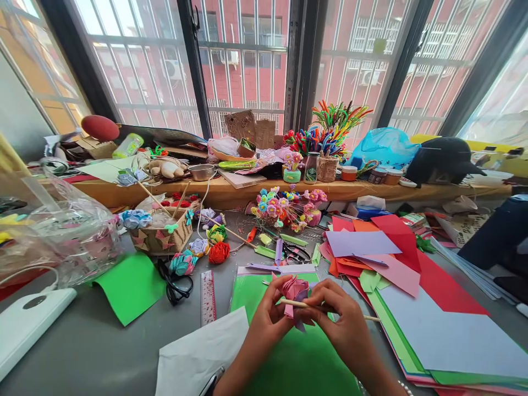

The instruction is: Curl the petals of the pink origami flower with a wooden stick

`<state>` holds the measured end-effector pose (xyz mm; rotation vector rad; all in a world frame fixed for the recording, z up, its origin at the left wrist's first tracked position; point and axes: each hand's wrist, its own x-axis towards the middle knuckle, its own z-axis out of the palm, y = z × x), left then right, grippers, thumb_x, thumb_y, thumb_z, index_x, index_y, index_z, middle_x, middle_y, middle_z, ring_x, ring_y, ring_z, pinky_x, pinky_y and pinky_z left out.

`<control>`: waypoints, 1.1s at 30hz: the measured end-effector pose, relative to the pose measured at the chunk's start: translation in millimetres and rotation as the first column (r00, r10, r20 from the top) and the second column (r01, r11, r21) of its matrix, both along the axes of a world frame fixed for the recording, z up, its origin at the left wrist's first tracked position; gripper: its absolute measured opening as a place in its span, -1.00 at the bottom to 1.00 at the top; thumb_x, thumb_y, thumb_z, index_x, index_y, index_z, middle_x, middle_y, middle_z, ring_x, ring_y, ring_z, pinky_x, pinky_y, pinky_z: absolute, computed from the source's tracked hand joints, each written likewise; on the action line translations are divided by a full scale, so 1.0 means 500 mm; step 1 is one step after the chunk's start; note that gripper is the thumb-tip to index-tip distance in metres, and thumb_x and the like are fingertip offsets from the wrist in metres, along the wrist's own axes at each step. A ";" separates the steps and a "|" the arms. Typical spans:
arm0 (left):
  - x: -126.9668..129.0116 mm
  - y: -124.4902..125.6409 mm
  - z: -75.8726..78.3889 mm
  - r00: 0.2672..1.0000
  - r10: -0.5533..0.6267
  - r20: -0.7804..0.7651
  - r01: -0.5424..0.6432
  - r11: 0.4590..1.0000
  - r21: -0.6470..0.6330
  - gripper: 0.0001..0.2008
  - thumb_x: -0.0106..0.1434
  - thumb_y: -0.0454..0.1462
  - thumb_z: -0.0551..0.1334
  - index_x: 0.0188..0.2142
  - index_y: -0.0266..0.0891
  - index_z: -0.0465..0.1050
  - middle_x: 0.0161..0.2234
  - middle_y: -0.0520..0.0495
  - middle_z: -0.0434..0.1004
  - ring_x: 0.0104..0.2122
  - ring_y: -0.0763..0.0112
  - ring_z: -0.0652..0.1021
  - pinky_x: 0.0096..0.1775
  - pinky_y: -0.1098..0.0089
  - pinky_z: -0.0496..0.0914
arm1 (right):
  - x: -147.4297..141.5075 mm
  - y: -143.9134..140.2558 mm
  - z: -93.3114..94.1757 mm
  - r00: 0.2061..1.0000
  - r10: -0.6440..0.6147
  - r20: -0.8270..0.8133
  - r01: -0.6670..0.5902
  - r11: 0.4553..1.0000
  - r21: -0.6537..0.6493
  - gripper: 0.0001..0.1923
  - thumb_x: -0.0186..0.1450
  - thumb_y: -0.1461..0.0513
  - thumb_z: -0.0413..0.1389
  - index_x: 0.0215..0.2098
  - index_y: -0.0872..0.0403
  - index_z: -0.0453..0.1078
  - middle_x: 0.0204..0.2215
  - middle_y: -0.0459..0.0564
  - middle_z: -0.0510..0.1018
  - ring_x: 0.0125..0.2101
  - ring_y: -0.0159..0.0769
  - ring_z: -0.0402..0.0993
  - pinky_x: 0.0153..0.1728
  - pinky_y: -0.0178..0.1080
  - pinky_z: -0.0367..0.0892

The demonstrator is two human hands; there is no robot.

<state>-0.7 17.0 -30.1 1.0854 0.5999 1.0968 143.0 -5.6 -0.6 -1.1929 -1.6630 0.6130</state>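
Above a green sheet (305, 363), my left hand (270, 316) pinches a folded pink paper flower (295, 287) with purple paper at its side and underneath. My right hand (344, 311) grips a thin wooden stick (293, 303), its thumb and fingers close against the flower. One rounded end of the stick lies across the flower's front; the other shows past the right hand. Both hands are closed and nearly touch each other. The right fingers partly hide the purple paper. Just behind the hands lie small purple and green paper strips (279, 252).
Stacked coloured paper (445, 341) lies at right. A ruler (208, 297), black-handled scissors (175, 283) and a white sheet (202, 352) are at left, beyond them a basket (177, 236) with paper flowers. Craft supplies crowd the windowsill ledge (231, 192). A white power bank (33, 330) sits far left.
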 end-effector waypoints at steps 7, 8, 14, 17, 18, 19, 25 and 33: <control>-0.056 0.004 0.036 0.938 -0.039 -0.345 0.070 0.995 0.077 -0.22 -0.08 -0.21 0.37 0.12 -0.02 0.08 0.09 -0.17 0.21 -0.04 0.13 0.39 -0.04 0.18 0.28 | 0.009 0.003 0.012 0.995 -0.037 0.094 0.025 0.992 0.128 -0.78 0.21 0.14 0.07 -0.50 0.11 0.38 -0.54 -0.06 0.41 -0.55 -0.37 0.40 -0.58 -0.39 0.34; -0.063 0.004 0.046 0.917 0.049 -0.395 0.016 0.987 0.160 -0.33 -0.02 -0.19 0.33 0.09 -0.03 0.15 0.08 -0.16 0.23 0.00 0.12 0.35 -0.03 0.18 0.27 | 0.010 0.003 0.009 0.991 -0.038 0.125 0.020 0.990 0.143 -0.80 0.22 0.16 0.07 -0.49 0.11 0.38 -0.54 -0.06 0.40 -0.55 -0.38 0.40 -0.58 -0.40 0.33; -0.058 -0.001 0.071 0.658 0.512 -0.552 -0.017 0.744 0.668 -0.91 0.09 -0.31 0.24 -0.37 -0.17 0.51 -0.32 -0.09 0.46 -0.22 0.25 0.45 -0.16 0.25 0.33 | 0.001 0.013 -0.034 0.934 -0.088 0.346 -0.036 0.941 0.338 -0.80 0.27 0.23 -0.02 -0.48 0.10 0.34 -0.56 -0.05 0.40 -0.52 -0.32 0.37 -0.55 -0.34 0.29; -0.049 -0.004 0.064 0.595 0.530 -0.604 0.091 0.703 0.706 -0.92 0.10 -0.37 0.22 -0.41 -0.22 0.50 -0.42 -0.07 0.48 -0.32 0.31 0.47 -0.27 0.33 0.37 | -0.001 0.020 -0.053 0.904 -0.108 0.413 -0.053 0.932 0.358 -0.82 0.27 0.27 -0.02 -0.48 0.10 0.31 -0.54 -0.05 0.41 -0.50 -0.31 0.37 -0.53 -0.33 0.28; -0.047 -0.004 0.061 0.576 0.538 -0.616 0.116 0.692 0.713 -0.92 0.10 -0.38 0.22 -0.41 -0.23 0.49 -0.42 -0.06 0.48 -0.33 0.31 0.47 -0.29 0.34 0.37 | -0.001 0.022 -0.057 0.896 -0.107 0.431 -0.057 0.935 0.351 -0.83 0.27 0.29 -0.02 -0.47 0.10 0.31 -0.54 -0.05 0.41 -0.50 -0.31 0.37 -0.53 -0.33 0.28; -0.047 -0.004 0.058 0.560 0.548 -0.622 0.133 0.681 0.720 -0.92 0.11 -0.38 0.21 -0.40 -0.23 0.48 -0.43 -0.06 0.49 -0.34 0.32 0.47 -0.30 0.35 0.37 | -0.001 0.023 -0.060 0.889 -0.104 0.445 -0.061 0.938 0.340 -0.84 0.27 0.30 -0.02 -0.46 0.09 0.30 -0.53 -0.05 0.41 -0.49 -0.31 0.37 -0.52 -0.33 0.28; -0.046 -0.002 0.047 0.527 0.572 -0.628 0.166 0.656 0.736 -0.95 0.13 -0.37 0.20 -0.41 -0.25 0.44 -0.43 -0.04 0.51 -0.37 0.33 0.48 -0.33 0.36 0.37 | -0.005 0.020 -0.057 0.886 -0.111 0.449 -0.066 0.931 0.359 -0.79 0.30 0.27 -0.08 -0.46 0.09 0.30 -0.54 -0.04 0.41 -0.50 -0.31 0.37 -0.53 -0.33 0.28; -0.040 0.000 0.043 0.557 0.532 -0.638 0.141 0.696 0.704 -0.93 0.15 -0.33 0.19 -0.37 -0.27 0.44 -0.42 -0.04 0.53 -0.37 0.34 0.49 -0.31 0.37 0.38 | -0.015 0.012 -0.040 0.909 -0.171 0.380 -0.010 0.903 0.430 -0.72 0.33 0.19 -0.11 -0.47 0.10 0.31 -0.57 -0.04 0.41 -0.53 -0.32 0.37 -0.55 -0.32 0.30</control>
